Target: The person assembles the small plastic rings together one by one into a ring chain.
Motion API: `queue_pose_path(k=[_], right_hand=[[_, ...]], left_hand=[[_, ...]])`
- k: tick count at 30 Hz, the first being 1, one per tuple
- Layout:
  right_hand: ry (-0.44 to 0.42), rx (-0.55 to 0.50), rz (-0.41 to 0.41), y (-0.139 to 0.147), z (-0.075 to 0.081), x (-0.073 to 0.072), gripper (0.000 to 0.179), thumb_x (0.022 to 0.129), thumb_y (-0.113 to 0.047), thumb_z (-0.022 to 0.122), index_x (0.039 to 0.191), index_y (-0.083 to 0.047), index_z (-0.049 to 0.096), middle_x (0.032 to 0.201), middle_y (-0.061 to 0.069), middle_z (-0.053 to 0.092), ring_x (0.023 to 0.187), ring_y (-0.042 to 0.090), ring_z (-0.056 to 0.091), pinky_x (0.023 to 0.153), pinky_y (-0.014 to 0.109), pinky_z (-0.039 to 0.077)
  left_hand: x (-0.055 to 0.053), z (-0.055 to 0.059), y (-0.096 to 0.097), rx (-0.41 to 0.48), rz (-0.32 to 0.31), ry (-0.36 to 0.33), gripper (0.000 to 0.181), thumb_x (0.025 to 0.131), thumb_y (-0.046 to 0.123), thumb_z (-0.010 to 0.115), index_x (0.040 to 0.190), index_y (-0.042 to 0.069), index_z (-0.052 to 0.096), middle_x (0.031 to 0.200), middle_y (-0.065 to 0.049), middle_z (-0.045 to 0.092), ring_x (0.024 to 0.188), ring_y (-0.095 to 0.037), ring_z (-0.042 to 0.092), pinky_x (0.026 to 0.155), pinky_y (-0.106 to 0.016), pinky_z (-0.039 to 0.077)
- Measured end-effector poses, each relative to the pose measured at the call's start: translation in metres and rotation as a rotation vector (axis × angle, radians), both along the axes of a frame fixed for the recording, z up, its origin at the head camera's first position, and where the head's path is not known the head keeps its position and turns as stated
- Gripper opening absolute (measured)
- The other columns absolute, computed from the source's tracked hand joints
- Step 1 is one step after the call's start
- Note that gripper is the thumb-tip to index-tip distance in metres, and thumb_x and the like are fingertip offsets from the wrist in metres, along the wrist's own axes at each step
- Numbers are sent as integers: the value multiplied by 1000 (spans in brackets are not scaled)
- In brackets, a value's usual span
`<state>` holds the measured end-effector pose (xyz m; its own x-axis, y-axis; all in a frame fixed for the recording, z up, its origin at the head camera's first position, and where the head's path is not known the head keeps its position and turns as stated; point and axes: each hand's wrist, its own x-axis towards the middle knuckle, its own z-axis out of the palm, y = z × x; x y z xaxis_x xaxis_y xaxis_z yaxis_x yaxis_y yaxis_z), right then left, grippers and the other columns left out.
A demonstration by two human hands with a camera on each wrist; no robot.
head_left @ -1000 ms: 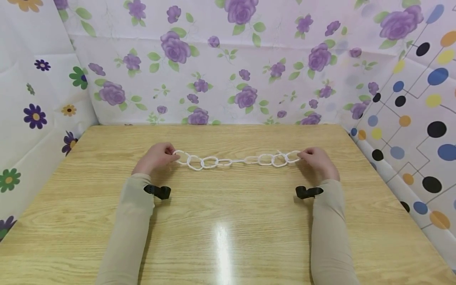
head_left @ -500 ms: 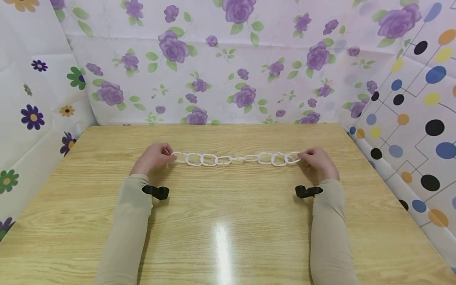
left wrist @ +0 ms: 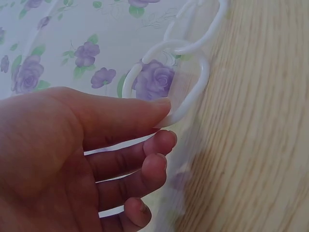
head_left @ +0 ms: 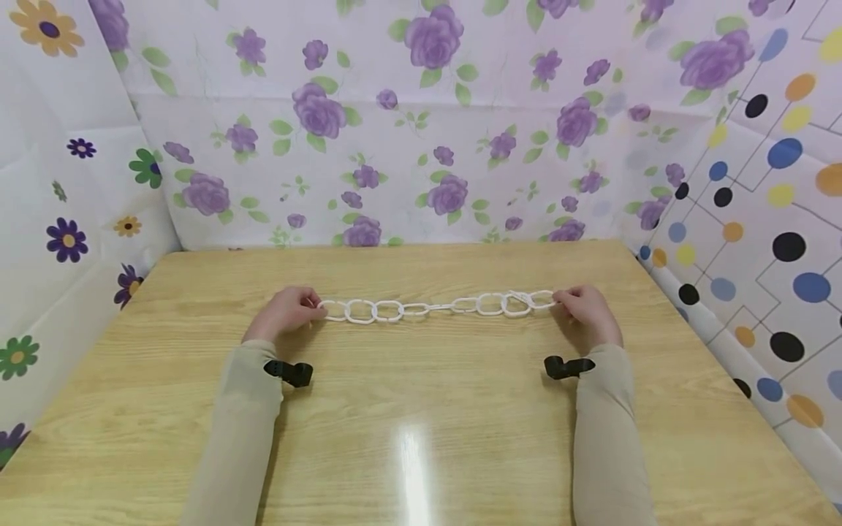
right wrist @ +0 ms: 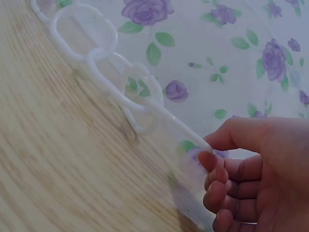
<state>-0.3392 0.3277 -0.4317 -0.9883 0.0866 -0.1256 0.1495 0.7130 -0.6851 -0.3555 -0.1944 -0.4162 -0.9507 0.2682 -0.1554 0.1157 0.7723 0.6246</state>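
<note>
A white plastic chain (head_left: 387, 312) of several oval links stretches left to right between my two hands, close over the table. My left hand (head_left: 286, 312) pinches its left end link (left wrist: 203, 79) between thumb and forefinger; the other fingers curl loosely below. At the opposite end, my right hand (head_left: 588, 313) pinches the last link (right wrist: 181, 126) by its tip with thumb and forefinger. Near that end an extra piece lies across the links. The middle link (head_left: 439, 307) is seen edge-on, while most others show their oval openings.
The wooden table (head_left: 421, 394) spreads under both forearms, with a bright light reflection near its front. A purple-flowered sheet (head_left: 395, 131) hangs behind the far edge. Patterned sheets line the left (head_left: 39, 307) and right (head_left: 809, 321) sides. Each sleeve carries a black wrist mount.
The chain's left part has straightened into a more level line between the hands, which keep their pinch. The head view has tilted up slightly, so everything sits lower in it.
</note>
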Motion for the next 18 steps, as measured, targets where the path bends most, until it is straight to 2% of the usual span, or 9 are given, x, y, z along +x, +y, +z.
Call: queue_pose_path(k=[3, 7, 11, 13, 15, 18], right_hand=[[-5, -20, 14, 1, -2, 0, 40, 96, -28, 51, 105, 9, 63, 69, -4, 57, 68, 12, 53, 68, 25, 45], [0, -42, 86, 4, -3, -1, 38, 95, -30, 56, 99, 6, 66, 73, 1, 60, 69, 13, 54, 65, 26, 45], [12, 25, 101, 0, -2, 0, 34, 95, -31, 58, 100, 3, 64, 83, 7, 61, 72, 16, 53, 65, 26, 44], [44, 58, 109, -8, -1, -1, 32, 95, -27, 58, 107, 2, 61, 91, 12, 61, 78, 19, 55, 68, 28, 44], [106, 91, 171, -18, 0, -3, 28, 96, -22, 57, 111, 2, 60, 100, 18, 60, 86, 25, 56, 74, 33, 45], [178, 117, 337, -31, 0, -9, 26, 98, -10, 51, 117, 2, 63, 116, 27, 58, 101, 36, 56, 84, 44, 45]], left_hand=[[0, -2, -1, 12, 4, -3, 20, 93, 20, 63, 95, 0, 60, 81, -10, 61, 66, -13, 51, 62, -26, 41], [0, -1, -1, 25, 5, -21, 21, 92, 19, 63, 96, -1, 60, 80, -7, 59, 66, -13, 50, 61, -26, 40], [0, 0, -2, 9, -20, -24, 21, 92, 19, 64, 97, -1, 60, 83, -8, 60, 68, -15, 53, 62, -26, 40], [0, 0, -2, -3, -34, -25, 21, 92, 20, 64, 96, 0, 60, 85, -9, 61, 70, -16, 55, 62, -26, 40], [0, 0, -3, -9, -44, -28, 20, 91, 20, 65, 95, 1, 60, 86, -9, 62, 71, -16, 56, 63, -26, 40], [0, 0, -3, 0, -45, -39, 20, 92, 20, 64, 95, 1, 60, 85, -8, 61, 70, -16, 55, 62, -27, 40]])
